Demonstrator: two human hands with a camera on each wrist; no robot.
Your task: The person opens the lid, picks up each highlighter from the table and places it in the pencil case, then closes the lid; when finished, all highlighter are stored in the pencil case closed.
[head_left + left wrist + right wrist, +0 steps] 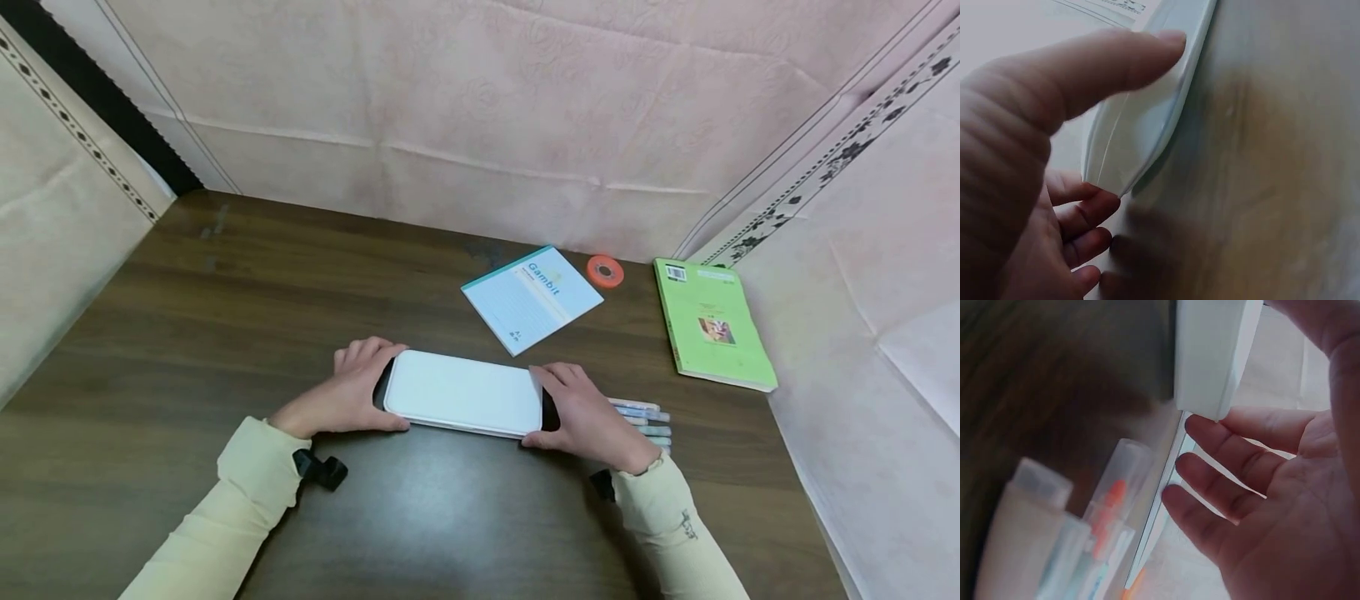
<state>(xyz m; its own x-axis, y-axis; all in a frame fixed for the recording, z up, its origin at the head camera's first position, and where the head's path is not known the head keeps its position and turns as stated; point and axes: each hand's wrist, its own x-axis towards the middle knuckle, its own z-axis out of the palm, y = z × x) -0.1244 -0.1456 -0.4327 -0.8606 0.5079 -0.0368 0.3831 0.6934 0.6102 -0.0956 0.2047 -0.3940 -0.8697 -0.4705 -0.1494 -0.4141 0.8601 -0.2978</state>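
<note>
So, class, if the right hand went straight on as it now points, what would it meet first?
The white box, which the right hand grips; past that, probably the Gambit notebook, though depth and exact line are unclear.

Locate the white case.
In the head view, the white case is just below centre, held between left hand and right hand, with the Gambit notebook beyond its right half.
</note>
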